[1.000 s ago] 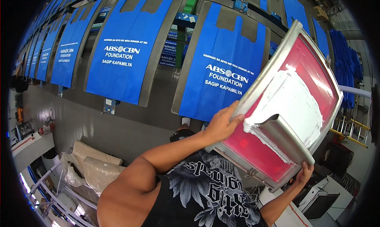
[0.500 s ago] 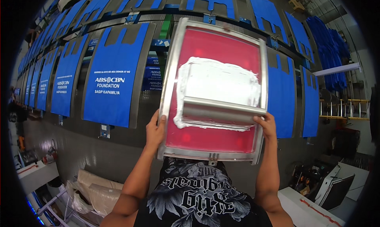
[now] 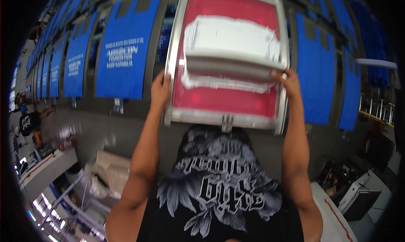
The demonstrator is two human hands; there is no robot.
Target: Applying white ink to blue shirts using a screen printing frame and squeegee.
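Observation:
I hold a metal-framed printing screen (image 3: 228,100) with red mesh flat over a long printing table, between two blue bags. My left hand (image 3: 160,91) grips the frame's left rail. My right hand (image 3: 289,82) grips the right rail and touches the end of a wide squeegee (image 3: 232,64) lying across the mesh. White ink (image 3: 232,33) is smeared over the mesh above and below the squeegee. A blue bag with white print (image 3: 122,65) lies just left of the screen, and a plain blue bag (image 3: 325,77) lies to its right.
More blue printed bags (image 3: 63,69) run along the table to the far left. A person in a dark shirt (image 3: 29,119) stands at the left edge. Bundled cloth (image 3: 107,174) lies on the floor at lower left; dark equipment (image 3: 358,191) sits at lower right.
The screen swung from tilted at my right to level in front of me over the table. Both hands stayed on its side rails, and the view shifted right along the bags.

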